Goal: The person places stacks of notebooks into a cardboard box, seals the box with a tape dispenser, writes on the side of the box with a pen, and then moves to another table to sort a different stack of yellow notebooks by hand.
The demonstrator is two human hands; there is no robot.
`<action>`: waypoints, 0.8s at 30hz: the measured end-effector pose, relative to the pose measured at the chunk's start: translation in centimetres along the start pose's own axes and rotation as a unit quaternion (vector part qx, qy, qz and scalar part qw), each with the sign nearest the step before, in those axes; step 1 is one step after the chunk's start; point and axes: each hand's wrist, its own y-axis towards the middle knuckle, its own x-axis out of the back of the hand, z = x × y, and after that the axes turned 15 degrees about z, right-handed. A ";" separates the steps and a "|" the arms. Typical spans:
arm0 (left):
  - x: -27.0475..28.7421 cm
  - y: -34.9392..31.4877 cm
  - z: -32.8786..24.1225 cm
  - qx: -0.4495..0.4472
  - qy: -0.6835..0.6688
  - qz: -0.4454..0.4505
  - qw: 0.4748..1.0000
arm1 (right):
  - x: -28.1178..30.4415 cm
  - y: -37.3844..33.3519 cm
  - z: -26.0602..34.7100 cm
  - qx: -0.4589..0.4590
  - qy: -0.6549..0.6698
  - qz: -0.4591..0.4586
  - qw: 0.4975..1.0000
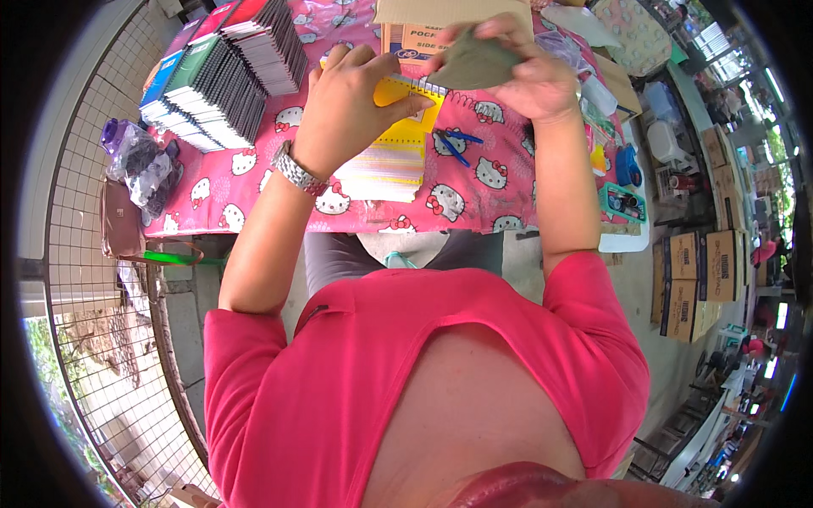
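Note:
My left hand (356, 97), with a metal watch on its wrist, pinches a small yellow notebook (417, 116) between thumb and fingers. Along the notebook's far edge runs a wire spiral (426, 85), its coil reaching out to the right. My right hand (542, 80) is closed round a flat grey-green piece (476, 61), its material unclear, held just above the right end of the spiral. Under the notebook lies a pile of punched, yellow-edged sheets (381, 173). Blue-handled pliers (456, 146) rest on the cloth to the right of the pile.
Stacks of spiral notebooks (216, 93) stand at the far left of the pink patterned tablecloth (279, 199). Behind my hands is a cardboard box (406, 13). A teal tray (622, 203) sits at the right edge, and a plastic bag (144, 165) at the left.

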 end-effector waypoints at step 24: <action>1.4 -0.1 3.3 -0.006 -0.055 0.014 0.998 | 1.5 1.4 -1.5 -0.043 -0.043 -0.052 0.997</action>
